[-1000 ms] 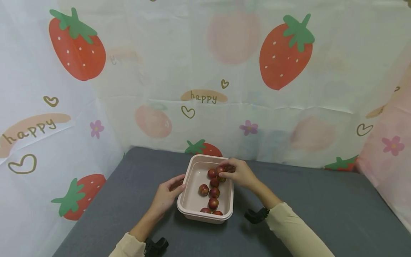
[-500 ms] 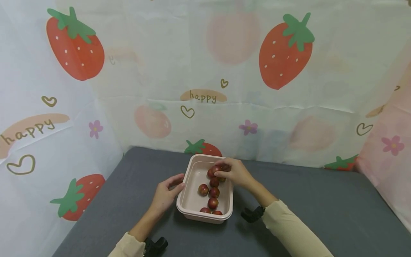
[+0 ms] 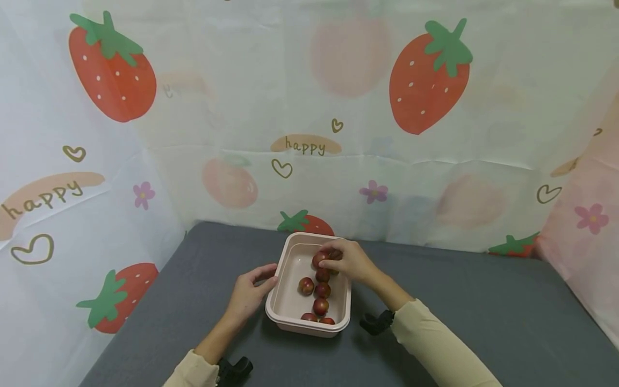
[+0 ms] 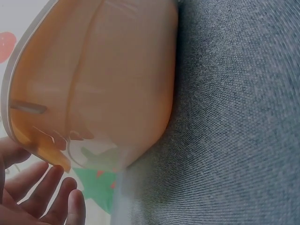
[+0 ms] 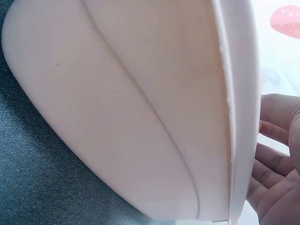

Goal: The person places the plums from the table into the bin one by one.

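Note:
A pale pink plastic box [image 3: 293, 309] stands on the grey cloth with several dark red plums [image 3: 321, 307] inside. My right hand [image 3: 352, 262] reaches over the far right rim and pinches one plum [image 3: 319, 259] between thumb and fingers, close above the others. Part of that plum is covered by the fingers. At the box's left side is my left hand [image 3: 249, 293], its fingers loosely extended and its fingertips right at the rim. In the left wrist view these fingers [image 4: 44, 192] lie outside the wall. The box's rim hides the right fingertips in the right wrist view.
Grey cloth [image 3: 450, 301] covers the table on both sides of the box. Behind it hangs a white curtain [image 3: 309, 107] printed with strawberries, meeting the table's back edge just beyond the box. Black wrist straps [image 3: 377, 322] sit at both cuffs.
My right hand has shifted slightly left inside the box with the pinched plum, which now covers the plum beside it. The left hand and the box stay in place.

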{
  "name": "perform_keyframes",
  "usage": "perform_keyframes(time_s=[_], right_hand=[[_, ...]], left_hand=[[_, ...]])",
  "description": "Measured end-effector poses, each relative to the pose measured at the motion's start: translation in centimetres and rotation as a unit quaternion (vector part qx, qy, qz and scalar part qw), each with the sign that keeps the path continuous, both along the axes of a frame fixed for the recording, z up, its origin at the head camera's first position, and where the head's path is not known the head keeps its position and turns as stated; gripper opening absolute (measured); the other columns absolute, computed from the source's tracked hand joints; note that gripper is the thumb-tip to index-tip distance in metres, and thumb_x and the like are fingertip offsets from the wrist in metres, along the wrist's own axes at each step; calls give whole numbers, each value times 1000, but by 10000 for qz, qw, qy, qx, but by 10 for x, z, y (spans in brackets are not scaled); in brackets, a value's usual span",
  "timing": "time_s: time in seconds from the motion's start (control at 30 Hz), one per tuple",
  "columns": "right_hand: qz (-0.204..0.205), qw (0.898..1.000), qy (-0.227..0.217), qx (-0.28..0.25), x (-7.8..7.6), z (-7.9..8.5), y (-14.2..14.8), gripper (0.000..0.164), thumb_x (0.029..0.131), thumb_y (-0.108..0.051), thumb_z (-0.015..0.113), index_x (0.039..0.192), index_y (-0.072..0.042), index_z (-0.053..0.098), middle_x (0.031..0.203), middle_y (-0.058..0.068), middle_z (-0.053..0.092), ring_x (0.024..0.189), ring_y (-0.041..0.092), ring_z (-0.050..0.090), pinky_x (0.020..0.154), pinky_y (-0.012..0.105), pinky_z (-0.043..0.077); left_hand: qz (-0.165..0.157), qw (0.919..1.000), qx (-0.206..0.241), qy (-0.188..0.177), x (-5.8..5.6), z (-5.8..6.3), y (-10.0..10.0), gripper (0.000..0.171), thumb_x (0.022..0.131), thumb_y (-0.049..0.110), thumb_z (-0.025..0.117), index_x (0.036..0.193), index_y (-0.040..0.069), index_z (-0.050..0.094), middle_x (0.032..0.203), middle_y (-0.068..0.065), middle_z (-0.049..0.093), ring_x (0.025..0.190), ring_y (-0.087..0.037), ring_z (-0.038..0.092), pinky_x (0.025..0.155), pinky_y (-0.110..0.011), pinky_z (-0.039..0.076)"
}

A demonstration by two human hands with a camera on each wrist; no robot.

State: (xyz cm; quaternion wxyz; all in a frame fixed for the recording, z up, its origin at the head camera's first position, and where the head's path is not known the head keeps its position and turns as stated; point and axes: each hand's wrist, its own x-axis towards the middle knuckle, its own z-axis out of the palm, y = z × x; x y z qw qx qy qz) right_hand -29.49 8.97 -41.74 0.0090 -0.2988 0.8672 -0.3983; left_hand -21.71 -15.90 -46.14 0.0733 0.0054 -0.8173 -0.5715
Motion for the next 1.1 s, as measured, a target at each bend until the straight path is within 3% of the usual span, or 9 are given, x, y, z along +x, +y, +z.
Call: perform_keyframes(time_s=[0.3, 0.7, 1.1], right_hand=[[126, 9998, -2, 172, -3, -1, -6, 31, 85, -17, 75, 112, -3, 70, 106, 9, 71, 88, 17, 68, 78, 27, 57], [120, 9992, 22, 373, -4, -7, -12, 28, 86, -16, 75, 111, -4, 70, 106, 8, 72, 92, 18, 67, 84, 35, 57], [45, 9997, 185, 133, -5, -10, -8, 24, 88, -15, 72, 109, -3, 72, 95, 8, 73, 84, 15, 67, 76, 25, 55]], left_hand=[[-52, 10000, -28, 16, 3, 2, -1, 36, 91, 14, 67, 124, 0, 64, 120, -18, 67, 119, -31, 60, 98, -47, 50], [-46, 9998, -144, -125, 2, 2, 0, 36, 91, 14, 68, 125, 3, 65, 120, -16, 68, 121, -32, 59, 103, -50, 46], [-49, 9997, -91, -218, 0, 1, -2, 36, 91, 13, 67, 125, 4, 64, 120, -16, 67, 123, -31, 58, 103, -50, 46]])
